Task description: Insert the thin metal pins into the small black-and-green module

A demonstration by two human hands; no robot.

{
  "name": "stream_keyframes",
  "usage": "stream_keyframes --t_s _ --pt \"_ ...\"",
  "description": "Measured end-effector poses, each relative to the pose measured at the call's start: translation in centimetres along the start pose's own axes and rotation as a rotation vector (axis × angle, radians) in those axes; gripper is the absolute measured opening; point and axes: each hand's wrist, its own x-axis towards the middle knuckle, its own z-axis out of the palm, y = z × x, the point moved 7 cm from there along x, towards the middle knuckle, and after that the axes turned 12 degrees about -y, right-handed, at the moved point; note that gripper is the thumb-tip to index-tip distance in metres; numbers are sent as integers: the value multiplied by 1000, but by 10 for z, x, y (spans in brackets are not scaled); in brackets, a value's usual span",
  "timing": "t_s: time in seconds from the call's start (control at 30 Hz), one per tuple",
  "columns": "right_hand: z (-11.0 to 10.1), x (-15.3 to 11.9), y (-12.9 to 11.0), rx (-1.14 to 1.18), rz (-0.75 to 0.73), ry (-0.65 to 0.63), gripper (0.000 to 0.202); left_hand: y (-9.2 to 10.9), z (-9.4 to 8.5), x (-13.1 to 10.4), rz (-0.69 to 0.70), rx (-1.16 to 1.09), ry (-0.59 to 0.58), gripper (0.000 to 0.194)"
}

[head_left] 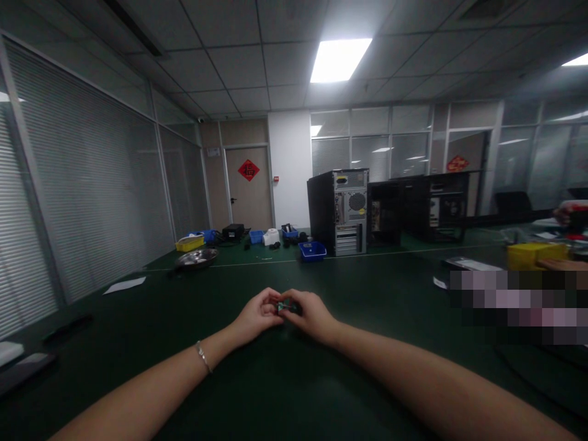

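Note:
Just above the green tabletop [294, 373], near the middle of the head view, my two hands meet around a small green piece that looks like a circuit board [285, 305]. My left hand [258, 315], with a bracelet on its wrist, has curled fingers and pinches the piece from the left. From the right, my right hand [311, 313] grips it between thumb and fingers. Fingers cover much of the piece, so its full shape is hidden.
Computer towers [340, 211] stand at the back right, beside a blue tray [312, 250]. A metal bowl [197, 258] and a yellow basket [190, 243] sit back left. At the right, a co-worker's hand [565, 264] is by a yellow box [535, 255].

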Motion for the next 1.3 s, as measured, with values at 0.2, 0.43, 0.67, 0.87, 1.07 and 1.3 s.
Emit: stream_keyframes --t_s 0.2,0.43,0.67,0.87,1.07,1.3 --pt "-3 0 2 -39 38 37 28 2 4 -3 -41 -52 40 23" --pt "-3 0 -2 -64 34 46 27 5 4 -3 -44 -42 71 18" --pt "-5 1 -5 -42 32 26 25 -1 2 -3 -20 -92 56 18" --pt "-7 0 -5 -25 27 15 27 1 4 -4 -2 -193 -1 22" --pt "-5 1 -5 -35 -5 -2 26 4 5 -3 1 -241 18 19" --pt "-1 2 -5 -35 -41 -9 26 1 4 -2 -9 -232 24 18"
